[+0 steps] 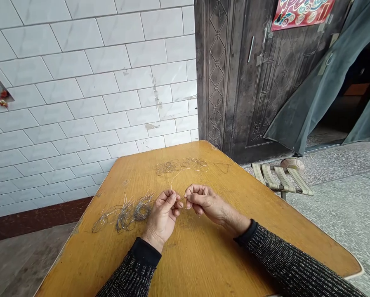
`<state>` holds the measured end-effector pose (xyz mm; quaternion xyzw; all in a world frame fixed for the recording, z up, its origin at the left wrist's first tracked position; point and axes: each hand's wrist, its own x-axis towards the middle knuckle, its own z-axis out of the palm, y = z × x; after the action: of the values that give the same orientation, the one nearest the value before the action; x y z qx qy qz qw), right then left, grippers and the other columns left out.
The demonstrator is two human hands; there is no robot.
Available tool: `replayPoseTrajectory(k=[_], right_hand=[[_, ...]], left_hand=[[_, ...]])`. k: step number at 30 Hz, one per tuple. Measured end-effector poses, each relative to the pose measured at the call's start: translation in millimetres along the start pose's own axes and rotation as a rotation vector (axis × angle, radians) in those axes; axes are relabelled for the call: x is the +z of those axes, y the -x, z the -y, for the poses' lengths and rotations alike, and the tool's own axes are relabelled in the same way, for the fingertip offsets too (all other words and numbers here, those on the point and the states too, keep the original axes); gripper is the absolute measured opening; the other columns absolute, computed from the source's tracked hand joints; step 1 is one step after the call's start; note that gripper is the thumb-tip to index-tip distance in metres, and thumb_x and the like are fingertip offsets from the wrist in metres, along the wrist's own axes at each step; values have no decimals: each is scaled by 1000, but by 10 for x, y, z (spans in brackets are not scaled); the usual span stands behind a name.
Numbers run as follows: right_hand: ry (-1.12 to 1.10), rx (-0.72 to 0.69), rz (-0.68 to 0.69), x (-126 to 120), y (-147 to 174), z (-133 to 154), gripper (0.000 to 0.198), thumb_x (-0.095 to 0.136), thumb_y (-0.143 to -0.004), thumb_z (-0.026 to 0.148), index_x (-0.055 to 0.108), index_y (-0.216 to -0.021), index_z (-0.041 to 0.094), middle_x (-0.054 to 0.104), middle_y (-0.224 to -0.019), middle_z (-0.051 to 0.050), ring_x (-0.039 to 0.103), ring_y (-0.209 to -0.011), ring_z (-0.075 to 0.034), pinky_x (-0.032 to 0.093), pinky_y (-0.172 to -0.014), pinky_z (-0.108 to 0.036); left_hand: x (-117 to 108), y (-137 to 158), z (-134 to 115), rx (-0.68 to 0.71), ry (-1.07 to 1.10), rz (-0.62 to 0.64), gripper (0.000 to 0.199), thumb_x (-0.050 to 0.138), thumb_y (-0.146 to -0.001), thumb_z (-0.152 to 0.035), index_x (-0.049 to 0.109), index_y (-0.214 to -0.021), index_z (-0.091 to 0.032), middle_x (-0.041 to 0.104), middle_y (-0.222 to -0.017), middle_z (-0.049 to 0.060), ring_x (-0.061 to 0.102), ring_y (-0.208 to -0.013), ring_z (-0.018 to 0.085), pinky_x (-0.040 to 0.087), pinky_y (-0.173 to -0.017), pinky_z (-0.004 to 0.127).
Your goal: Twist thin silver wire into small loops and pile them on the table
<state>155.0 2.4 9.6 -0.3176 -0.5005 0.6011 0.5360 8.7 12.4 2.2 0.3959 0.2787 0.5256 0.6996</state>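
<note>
Over the middle of the wooden table, my left hand pinches a thin copper-coloured wire, whose loose end curves up above the fingers. Close beside it on the right, my right hand has thumb and forefinger closed on the same wire, where a short stretch spans between the hands. Left of my left hand lie coils of grey wire with a tangle of loose ends. Farther back, a row of small copper-coloured wire rings rests on the table, with one bent wire loop to their right.
A white tiled wall rises behind and left of the table. At the back right stand a dark carved door and a grey-green curtain. A low strap-seat stool is on the floor to the right.
</note>
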Motion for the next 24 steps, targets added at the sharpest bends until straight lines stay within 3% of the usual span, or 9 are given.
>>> replayPoseTrajectory(k=[19, 24], right_hand=[[123, 21, 69, -8, 7, -40, 22, 63, -65, 32, 53, -70, 14, 59, -55, 3, 44, -35, -4, 32, -36, -17], [143, 23, 11, -4, 2, -40, 22, 62, -65, 33, 52, -69, 14, 58, -54, 3, 43, -34, -3, 31, -35, -16]], left_hand=[[-80, -71, 41, 17, -102, -10, 26, 75, -57, -23, 58, -75, -15, 57, -64, -4, 55, -50, 5, 33, -41, 14], [-70, -75, 42, 24, -124, -25, 28, 77, -55, -24, 59, -75, -14, 58, -68, -3, 55, -51, 5, 34, -41, 15]])
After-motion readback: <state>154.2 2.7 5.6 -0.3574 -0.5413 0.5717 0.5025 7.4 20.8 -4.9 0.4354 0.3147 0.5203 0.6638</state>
